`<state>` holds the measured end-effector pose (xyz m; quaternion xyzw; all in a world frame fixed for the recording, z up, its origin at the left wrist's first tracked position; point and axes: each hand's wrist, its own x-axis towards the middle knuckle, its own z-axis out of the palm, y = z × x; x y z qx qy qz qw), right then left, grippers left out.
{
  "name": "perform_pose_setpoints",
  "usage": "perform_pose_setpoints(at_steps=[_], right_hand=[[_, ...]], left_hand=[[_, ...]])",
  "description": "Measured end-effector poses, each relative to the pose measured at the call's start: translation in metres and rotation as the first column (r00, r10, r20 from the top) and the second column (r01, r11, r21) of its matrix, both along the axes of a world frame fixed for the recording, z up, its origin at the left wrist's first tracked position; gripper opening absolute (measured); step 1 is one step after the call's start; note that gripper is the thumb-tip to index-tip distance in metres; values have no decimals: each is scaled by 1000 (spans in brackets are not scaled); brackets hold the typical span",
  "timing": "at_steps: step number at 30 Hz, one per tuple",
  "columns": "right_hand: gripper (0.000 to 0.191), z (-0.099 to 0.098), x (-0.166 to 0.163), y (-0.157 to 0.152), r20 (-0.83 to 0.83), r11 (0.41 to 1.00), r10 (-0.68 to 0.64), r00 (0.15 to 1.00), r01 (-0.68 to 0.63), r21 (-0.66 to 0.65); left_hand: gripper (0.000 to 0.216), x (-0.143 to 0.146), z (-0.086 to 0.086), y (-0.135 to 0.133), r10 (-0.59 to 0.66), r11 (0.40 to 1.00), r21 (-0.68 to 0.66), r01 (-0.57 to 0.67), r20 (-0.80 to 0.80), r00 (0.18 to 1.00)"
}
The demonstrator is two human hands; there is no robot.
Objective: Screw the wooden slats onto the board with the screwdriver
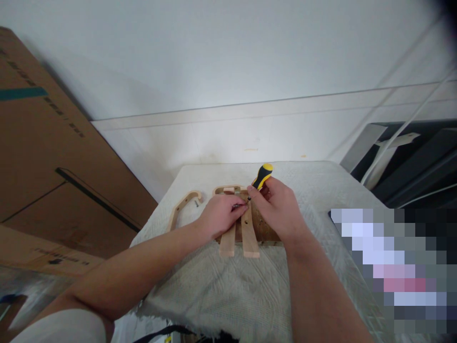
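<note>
So we've got our right hand gripping the screwdriver, its yellow-black handle poking up past the fingers and the shaft angled down. Our left hand pinches a small metal bit between thumb and fingers, just left of the shaft. Two wood strips run below our fingers, over a brown board. Further left, a wood hook and a loose screw lie on the cloth-covered tabletop.
</note>
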<state>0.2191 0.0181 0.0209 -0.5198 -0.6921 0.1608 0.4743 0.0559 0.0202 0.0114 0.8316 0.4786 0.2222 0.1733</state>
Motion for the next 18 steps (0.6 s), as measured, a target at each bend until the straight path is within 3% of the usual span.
perform_pose_setpoints(at_steps=[3, 8, 12, 15, 18], right_hand=[[24, 0, -1, 1, -46, 999, 24, 999, -25, -28], [21, 0, -2, 2, -267, 976, 126, 955, -167, -138], [20, 2, -1, 0, -358, 963, 187, 915, -242, -115], [21, 2, 0, 0, -344, 970, 169, 924, -219, -110], [26, 0, -2, 2, -291, 985, 71, 954, -113, -132]], left_hand=[[23, 0, 0, 0, -3, 1000, -4, 3, -6, 1000], [23, 0, 0, 1, -5, 1000, 6, 5, -18, 1000], [24, 0, -1, 1, -4, 1000, 26, 5, -40, 999], [24, 0, 0, 1, -5, 1000, 28, 7, -50, 999], [23, 0, 0, 1, 2, 1000, 21, -1, -45, 999]])
